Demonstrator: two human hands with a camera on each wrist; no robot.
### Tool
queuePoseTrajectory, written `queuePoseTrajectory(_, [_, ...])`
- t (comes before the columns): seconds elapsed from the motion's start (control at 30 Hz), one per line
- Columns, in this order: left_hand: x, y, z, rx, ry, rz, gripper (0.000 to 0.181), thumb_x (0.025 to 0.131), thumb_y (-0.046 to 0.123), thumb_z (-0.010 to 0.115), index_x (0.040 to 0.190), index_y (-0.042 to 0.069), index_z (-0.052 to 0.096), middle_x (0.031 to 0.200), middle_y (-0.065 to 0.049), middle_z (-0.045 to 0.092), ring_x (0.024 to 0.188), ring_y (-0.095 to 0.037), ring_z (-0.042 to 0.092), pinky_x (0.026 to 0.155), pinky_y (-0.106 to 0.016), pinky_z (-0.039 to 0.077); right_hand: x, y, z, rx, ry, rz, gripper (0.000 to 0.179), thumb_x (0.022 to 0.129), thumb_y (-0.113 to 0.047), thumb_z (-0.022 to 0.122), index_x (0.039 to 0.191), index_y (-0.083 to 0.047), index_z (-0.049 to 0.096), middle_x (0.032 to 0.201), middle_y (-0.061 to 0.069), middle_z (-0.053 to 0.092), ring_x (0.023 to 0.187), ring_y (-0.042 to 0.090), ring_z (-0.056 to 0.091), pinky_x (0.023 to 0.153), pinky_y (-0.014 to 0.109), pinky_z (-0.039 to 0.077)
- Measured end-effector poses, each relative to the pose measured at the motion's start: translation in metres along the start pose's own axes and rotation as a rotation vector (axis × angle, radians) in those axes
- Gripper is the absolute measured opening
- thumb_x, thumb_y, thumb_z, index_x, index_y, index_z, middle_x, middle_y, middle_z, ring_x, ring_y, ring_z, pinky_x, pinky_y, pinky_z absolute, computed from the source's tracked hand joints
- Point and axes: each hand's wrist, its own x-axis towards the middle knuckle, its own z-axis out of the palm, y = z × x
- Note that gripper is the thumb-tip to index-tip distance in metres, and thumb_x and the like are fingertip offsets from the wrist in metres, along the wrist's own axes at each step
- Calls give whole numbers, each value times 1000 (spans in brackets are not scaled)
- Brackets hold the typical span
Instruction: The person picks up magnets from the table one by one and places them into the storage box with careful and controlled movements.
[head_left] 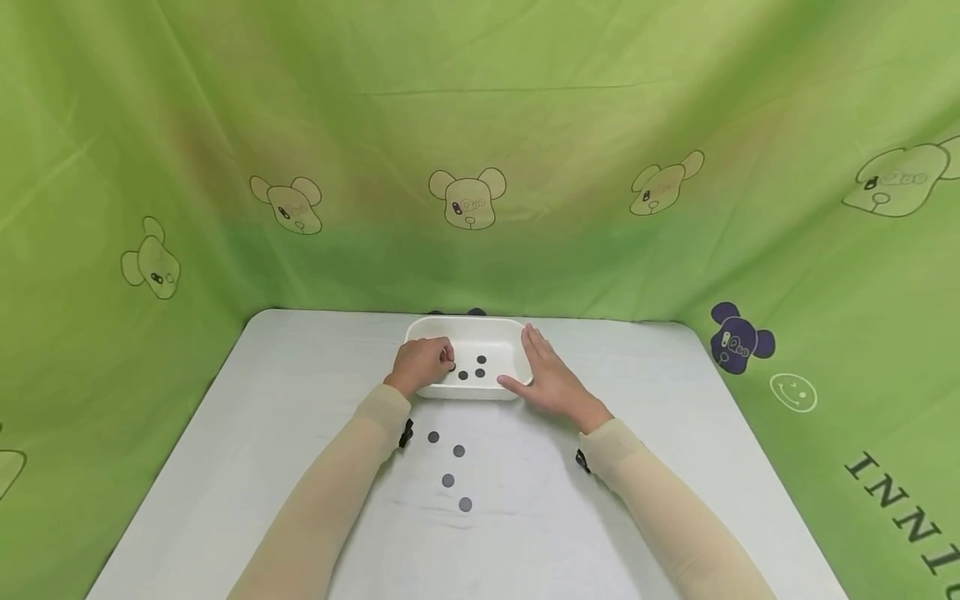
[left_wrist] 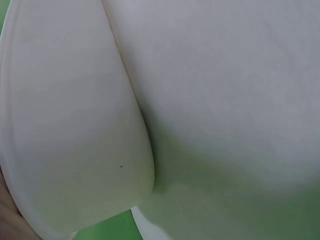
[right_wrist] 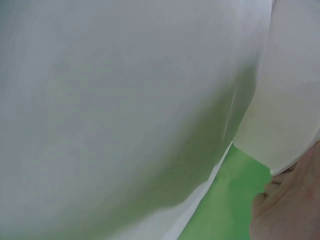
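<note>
In the head view a white tray point(head_left: 487, 392) stands near the far edge of the table. My left hand point(head_left: 422, 364) reaches over its left side and pinches a small dark disc point(head_left: 452, 367) at the fingertips. Three more dark discs point(head_left: 480, 373) lie on the tray floor to the right of that hand. My right hand point(head_left: 553, 379) rests along the tray's right rim with straight fingers, its thumb over the front right corner. Both wrist views show the tray's outer wall point(left_wrist: 75, 110), with part of the right hand point(right_wrist: 292, 200) beside it in the right one.
Several grey discs point(head_left: 459, 451) lie loose on the white table point(head_left: 570, 517) in front of the tray, between the forearms. A green cloth point(head_left: 375, 267) with printed bear heads hangs behind the table and along both sides.
</note>
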Motion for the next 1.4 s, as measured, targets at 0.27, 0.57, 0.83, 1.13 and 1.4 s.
queuePoseTrajectory(0.27, [-3, 6, -4, 24, -4, -16, 7, 102, 24, 76, 100, 19, 71, 91, 6, 73, 80, -13, 64, 81, -35, 52, 0, -1, 0, -9, -26, 26, 114, 101, -72, 56, 170, 0, 2, 180, 16, -3, 166, 35, 1, 133, 50, 10])
queuePoseTrajectory(0.57, [-1, 4, -3, 56, -11, -29, 9, 102, 26, 76, 99, 20, 70, 85, 7, 70, 77, -12, 60, 79, -34, 50, 0, -3, -2, 1, -21, 19, 113, 101, -71, 57, 170, 0, 2, 180, 15, -4, 166, 35, 1, 133, 50, 10])
queuePoseTrajectory(0.83, [-1, 2, -2, 64, -4, -20, 12, 101, 25, 77, 95, 19, 70, 80, 7, 68, 74, -12, 59, 77, -34, 51, 0, -3, 0, 4, -16, 11, 113, 101, -71, 57, 170, 1, 4, 180, 17, 0, 166, 39, 5, 133, 52, 12])
queuePoseTrajectory(1.13, [0, 4, -2, 67, -5, -33, 13, 102, 25, 77, 95, 17, 69, 82, 5, 68, 76, -15, 60, 80, -36, 52, 1, -1, 0, -7, -17, 13, 112, 101, -72, 56, 170, 1, 4, 180, 19, 2, 166, 37, 4, 133, 52, 13])
queuePoseTrajectory(1.4, [3, 4, -2, -12, -10, -74, 12, 107, 27, 68, 102, 15, 68, 89, 2, 68, 79, -17, 61, 78, -36, 52, 2, -2, -2, -10, -30, 20, 113, 101, -73, 55, 170, 0, 3, 180, 16, -2, 166, 37, 3, 133, 51, 12])
